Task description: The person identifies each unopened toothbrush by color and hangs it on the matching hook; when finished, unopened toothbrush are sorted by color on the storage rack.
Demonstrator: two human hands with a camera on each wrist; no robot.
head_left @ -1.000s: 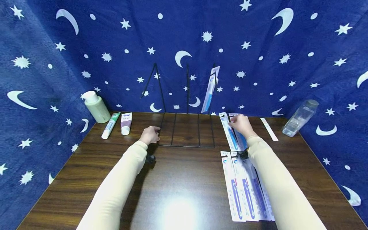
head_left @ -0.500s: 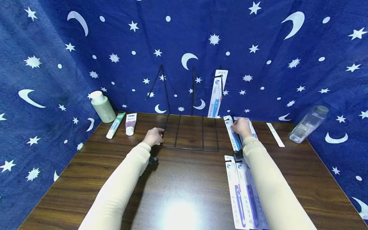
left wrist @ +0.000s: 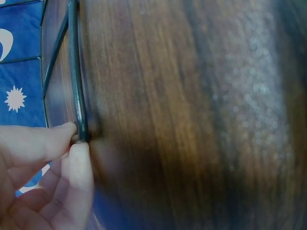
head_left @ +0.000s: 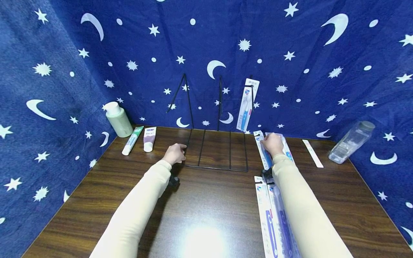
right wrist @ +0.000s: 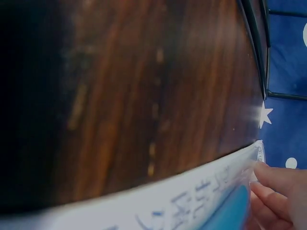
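My left hand [head_left: 174, 154] pinches the near left corner of a black wire rack [head_left: 215, 169]; in the left wrist view, thumb and fingertips meet at the end of the dark wire [left wrist: 76, 86]. My right hand [head_left: 272, 144] pinches the edge of a packaged blue toothbrush [head_left: 266, 160] on the table, right of the rack. The right wrist view shows its white card [right wrist: 177, 199] between thumb and fingers. Another packaged blue toothbrush [head_left: 286, 149] lies partly hidden beyond this hand. One toothbrush pack [head_left: 246, 107] hangs from the rack's right hook.
Several packaged purple toothbrushes [head_left: 265, 215] lie nearer, partly under the right forearm. A pale green bottle [head_left: 119, 122], a toothpaste tube [head_left: 131, 142] and a purple-white tube [head_left: 149, 140] stand or lie at left. A white strip [head_left: 313, 154] and a clear bottle [head_left: 350, 143] are at right.
My right hand has shifted slightly left onto the left blue toothbrush pack. The hanging pack has turned to face forward more. The head view has swung a little; my left hand stays at the rack.
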